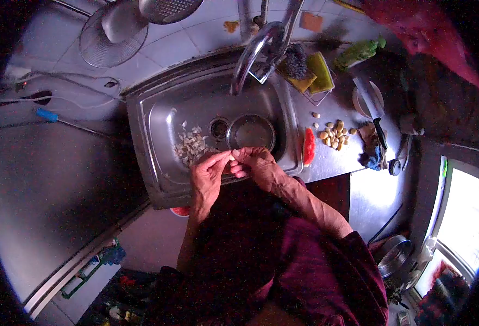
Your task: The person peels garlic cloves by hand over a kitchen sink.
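Note:
Both hands meet over the front of the steel sink (160,117), fingertips pinched around a small pale garlic clove (232,157). My left hand (209,171) grips it from the left, and my right hand (257,162) from the right. Below and to the left, a heap of papery garlic skins (191,145) lies on the sink floor. A round metal bowl (250,130) sits in the sink just beyond my right hand, near the drain (219,128). Several peeled garlic cloves (334,136) are grouped on the counter to the right.
The faucet (253,51) arches over the sink's back. A red wedge (309,146), probably watermelon, lies by the right rim. Sponges (320,73) stand in a rack behind. A knife (371,103) rests across a white bowl (377,93), near a blue cloth (376,157).

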### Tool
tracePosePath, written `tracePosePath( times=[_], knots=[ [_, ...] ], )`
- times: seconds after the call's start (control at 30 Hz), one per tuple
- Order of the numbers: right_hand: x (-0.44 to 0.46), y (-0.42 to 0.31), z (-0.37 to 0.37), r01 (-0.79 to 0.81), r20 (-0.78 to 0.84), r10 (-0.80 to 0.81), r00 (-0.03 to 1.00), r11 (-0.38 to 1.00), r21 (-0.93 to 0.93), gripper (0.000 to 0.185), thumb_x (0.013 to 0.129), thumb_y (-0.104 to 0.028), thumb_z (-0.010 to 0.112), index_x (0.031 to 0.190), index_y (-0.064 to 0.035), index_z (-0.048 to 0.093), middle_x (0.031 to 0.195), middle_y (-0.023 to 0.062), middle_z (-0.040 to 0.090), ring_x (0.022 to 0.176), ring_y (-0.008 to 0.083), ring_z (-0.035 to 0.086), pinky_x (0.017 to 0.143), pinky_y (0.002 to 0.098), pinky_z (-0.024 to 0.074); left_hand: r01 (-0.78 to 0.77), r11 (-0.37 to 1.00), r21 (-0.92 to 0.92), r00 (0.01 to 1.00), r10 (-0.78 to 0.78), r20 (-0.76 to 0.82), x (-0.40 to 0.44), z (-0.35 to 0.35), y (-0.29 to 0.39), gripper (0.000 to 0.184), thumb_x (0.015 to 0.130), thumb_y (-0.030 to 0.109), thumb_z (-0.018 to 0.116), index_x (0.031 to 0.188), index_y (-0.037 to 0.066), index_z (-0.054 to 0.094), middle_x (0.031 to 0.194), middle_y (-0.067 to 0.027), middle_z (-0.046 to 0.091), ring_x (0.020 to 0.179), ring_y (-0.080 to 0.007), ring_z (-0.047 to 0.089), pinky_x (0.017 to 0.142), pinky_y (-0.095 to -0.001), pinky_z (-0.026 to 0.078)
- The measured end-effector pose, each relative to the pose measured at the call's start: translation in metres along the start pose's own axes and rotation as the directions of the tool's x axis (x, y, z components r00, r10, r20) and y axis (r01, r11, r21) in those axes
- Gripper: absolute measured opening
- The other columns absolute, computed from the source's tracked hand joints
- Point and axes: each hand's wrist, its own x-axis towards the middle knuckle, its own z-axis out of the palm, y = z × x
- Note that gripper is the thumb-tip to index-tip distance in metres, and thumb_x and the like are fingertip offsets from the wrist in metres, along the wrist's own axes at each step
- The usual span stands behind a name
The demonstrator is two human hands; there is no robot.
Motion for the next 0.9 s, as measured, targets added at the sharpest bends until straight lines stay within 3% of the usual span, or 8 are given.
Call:
tracePosePath(
  times=[0.07,0.2,0.27,0.37,0.57,0.7,0.77,0.9],
  knots=[
    [-0.004,-0.002,0.0,-0.022,0.0,0.022,1.0,1.0,0.002,0.024,0.097,-0.027,0.067,0.095,-0.0032,0.068,0.089,0.0056,0.071,0.078,0.014,0.068,0.069,0.0259,0.0553,-0.022,0.995,-0.095,1.0,0.022,-0.002,0.001,-0.002,-0.006,0.011,0.094,0.003,0.067,0.103,-0.001,0.073,0.091,-0.0044,0.071,0.082,-0.0113,0.065,0.074,-0.0257,0.052],
    [-0.003,-0.001,-0.003,-0.038,0.026,0.037,0.999,0.998,0.051,0.024,0.096,-0.028,0.068,0.094,-0.0041,0.068,0.089,0.0055,0.07,0.077,0.0139,0.068,0.068,0.0268,0.0556,-0.021,1.0,-0.007,1.0,0.02,-0.013,0.002,-0.004,0.007,0.008,0.092,0.003,0.069,0.099,0.0,0.072,0.086,-0.0055,0.072,0.081,-0.0102,0.065,0.074,-0.0265,0.052],
    [-0.004,-0.002,-0.003,-0.08,0.047,0.078,0.996,0.995,0.06,0.025,0.095,-0.029,0.069,0.095,-0.0043,0.067,0.09,0.006,0.07,0.078,0.0142,0.068,0.07,0.0273,0.0561,-0.115,0.959,0.259,0.993,0.118,0.005,0.003,-0.006,0.01,0.004,0.091,-0.001,0.067,0.094,-0.001,0.066,0.084,-0.0096,0.07,0.079,-0.0159,0.067,0.072,-0.0303,0.052],
    [-0.005,-0.003,0.001,-0.117,0.052,0.114,0.992,0.991,0.066,0.023,0.095,-0.027,0.069,0.098,-0.0038,0.067,0.092,0.007,0.071,0.08,0.0153,0.069,0.072,0.0276,0.057,-0.271,0.888,0.372,0.962,0.263,0.073,0.007,-0.009,-0.011,0.011,0.087,-0.007,0.062,0.095,0.001,0.058,0.084,-0.0135,0.066,0.078,-0.0274,0.067,0.07,-0.0373,0.052],
    [-0.004,0.006,0.002,-0.063,0.033,0.058,0.998,0.981,0.184,0.017,0.099,-0.02,0.064,0.103,-0.004,0.065,0.094,0.0074,0.071,0.081,0.0163,0.068,0.072,0.0286,0.0575,-0.232,0.773,0.591,0.973,0.188,0.135,0.001,-0.006,-0.005,0.026,0.084,-0.011,0.053,0.105,0.005,0.052,0.091,-0.0148,0.063,0.084,-0.0361,0.066,0.07,-0.0438,0.051],
    [0.001,0.014,-0.005,-0.041,0.048,0.032,0.998,0.979,0.201,0.017,0.1,-0.02,0.061,0.104,-0.0044,0.063,0.093,0.0067,0.07,0.079,0.0159,0.068,0.072,0.0289,0.0578,-0.195,0.816,0.544,0.98,0.144,0.135,-0.002,-0.002,-0.003,0.025,0.086,-0.01,0.051,0.106,0.006,0.051,0.09,-0.0148,0.062,0.086,-0.0369,0.066,0.07,-0.0445,0.051],
    [0.002,0.014,-0.008,-0.09,0.103,0.065,0.993,0.96,0.264,0.018,0.1,-0.022,0.06,0.104,-0.0044,0.063,0.092,0.0062,0.069,0.076,0.0148,0.067,0.071,0.028,0.0579,-0.166,0.903,0.396,0.983,0.122,0.134,-0.005,-0.002,-0.008,0.024,0.091,-0.015,0.037,0.106,0.0,0.047,0.094,-0.0091,0.05,0.087,-0.0172,0.049,0.084,-0.0294,0.045],
    [-0.005,-0.001,0.001,-0.127,0.054,0.116,0.992,0.942,0.309,0.018,0.101,-0.022,0.059,0.103,-0.0049,0.062,0.091,0.0055,0.069,0.076,0.013,0.066,0.07,0.0259,0.0574,-0.306,0.862,0.404,0.95,0.307,0.063,-0.001,0.001,0.005,0.014,0.092,-0.007,0.05,0.102,0.002,0.05,0.086,-0.0143,0.056,0.076,-0.029,0.062,0.068,-0.0395,0.05]
  ],
)
